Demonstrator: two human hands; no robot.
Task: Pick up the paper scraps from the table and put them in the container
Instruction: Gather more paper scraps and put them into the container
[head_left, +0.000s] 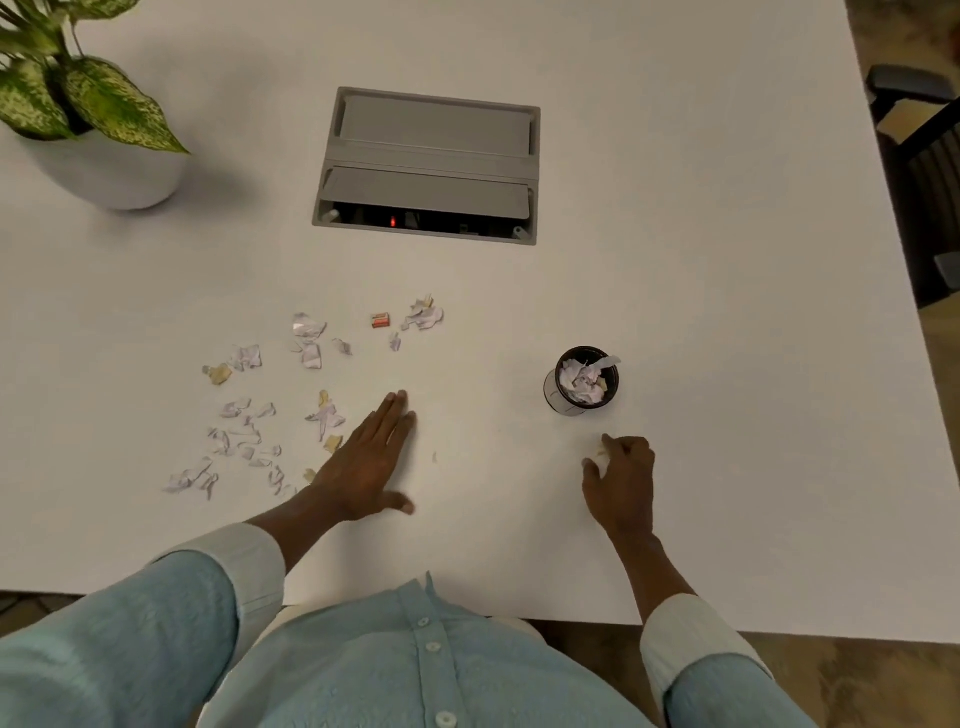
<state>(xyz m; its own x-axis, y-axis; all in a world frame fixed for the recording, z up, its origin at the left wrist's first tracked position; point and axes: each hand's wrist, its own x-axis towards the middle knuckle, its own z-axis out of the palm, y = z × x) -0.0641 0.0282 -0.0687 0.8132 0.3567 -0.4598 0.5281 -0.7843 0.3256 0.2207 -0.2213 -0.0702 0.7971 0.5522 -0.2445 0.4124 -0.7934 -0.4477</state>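
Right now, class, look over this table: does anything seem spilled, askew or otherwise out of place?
Yes. Torn paper scraps lie strewn over the white table, left of the black container, which already holds crumpled paper. A small orange-red item sits among the scraps. The grey cable hatch has its near flap open, with a red light showing.

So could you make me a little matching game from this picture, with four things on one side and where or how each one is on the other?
Things:
1. potted plant
2. container
3. left hand
4. right hand

States:
A. flat on the table, fingers spread out
B. far left corner
C. curled around a paper scrap
D. already partly filled with crumpled scraps

Pairs: 1-B, 2-D, 3-A, 4-C
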